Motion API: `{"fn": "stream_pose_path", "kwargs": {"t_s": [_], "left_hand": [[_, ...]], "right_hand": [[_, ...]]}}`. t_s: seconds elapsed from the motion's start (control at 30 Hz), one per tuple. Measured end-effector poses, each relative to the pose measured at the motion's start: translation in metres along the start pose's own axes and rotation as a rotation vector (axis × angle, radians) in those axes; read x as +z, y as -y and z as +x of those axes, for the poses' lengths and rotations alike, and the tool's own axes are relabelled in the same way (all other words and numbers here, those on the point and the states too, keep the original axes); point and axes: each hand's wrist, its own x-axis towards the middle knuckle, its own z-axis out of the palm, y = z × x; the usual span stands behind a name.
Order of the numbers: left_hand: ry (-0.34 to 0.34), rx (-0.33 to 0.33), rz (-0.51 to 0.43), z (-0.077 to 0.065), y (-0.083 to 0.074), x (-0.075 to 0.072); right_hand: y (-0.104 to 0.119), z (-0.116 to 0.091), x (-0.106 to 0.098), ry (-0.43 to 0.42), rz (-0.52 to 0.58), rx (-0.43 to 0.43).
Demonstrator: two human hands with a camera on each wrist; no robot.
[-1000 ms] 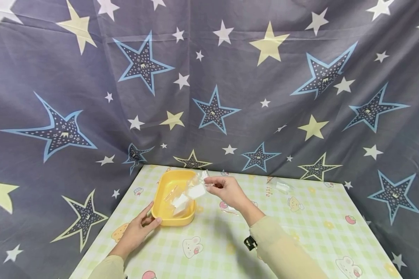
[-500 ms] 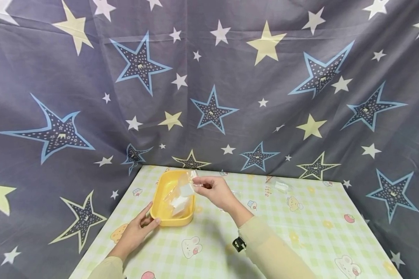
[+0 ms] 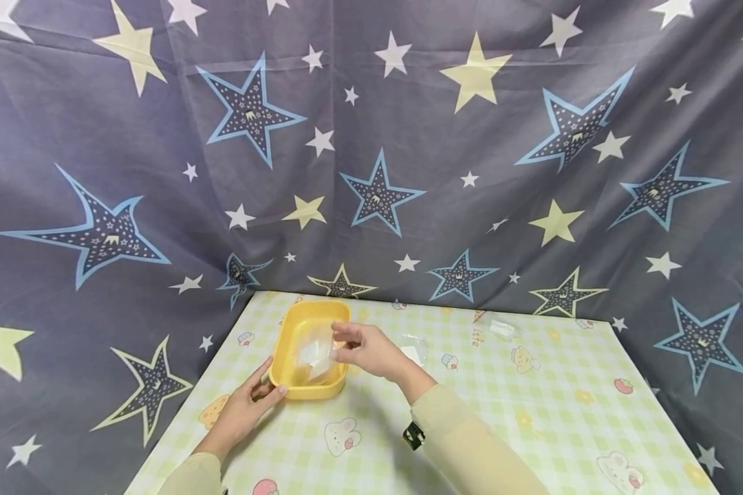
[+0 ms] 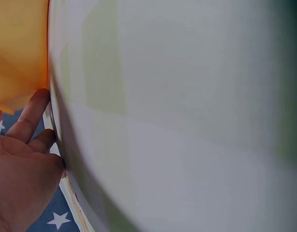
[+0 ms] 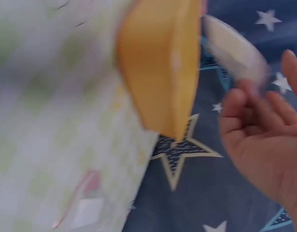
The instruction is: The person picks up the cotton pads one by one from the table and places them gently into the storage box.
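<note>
Right hand (image 3: 371,352) has slid a bit left and lower than half a second ago, and its thumb and fingers are now apart, so looks like it's let go of the clear packet (image 5: 235,50) it was pinching. That packet's a blur by the fingertips in the right wrist view, at the yellow tray (image 3: 312,394), can't tell if they're touching. Left hand (image 3: 241,412) grips the tray's near left corner, thumb on the rim. Two more packets (image 3: 501,330) lie on the worktop (image 3: 557,433) off to the right
</note>
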Motion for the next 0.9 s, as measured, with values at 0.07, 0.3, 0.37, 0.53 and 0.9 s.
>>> {"fn": "stream_pose_path", "kwargs": {"t_s": [0.07,0.3,0.37,0.53,0.9], "left_hand": [[0.001,-0.001,-0.002,0.000,-0.001,0.000],[-0.007,0.008,-0.001,-0.001,-0.005,-0.001],[-0.008,0.011,0.001,-0.001,-0.005,-0.001],[0.000,0.006,0.005,0.000,-0.004,0.000],[0.003,-0.006,-0.008,-0.001,-0.005,0.000]], "right_hand": [[-0.011,-0.003,0.001,0.045,-0.065,0.041],[-0.031,-0.011,-0.004,0.033,-0.151,0.102],[-0.033,-0.014,-0.006,0.032,-0.151,0.104],[-0.038,-0.021,-0.011,0.025,-0.154,0.116],[-0.064,-0.042,-0.046,-0.026,-0.218,0.121]]}}
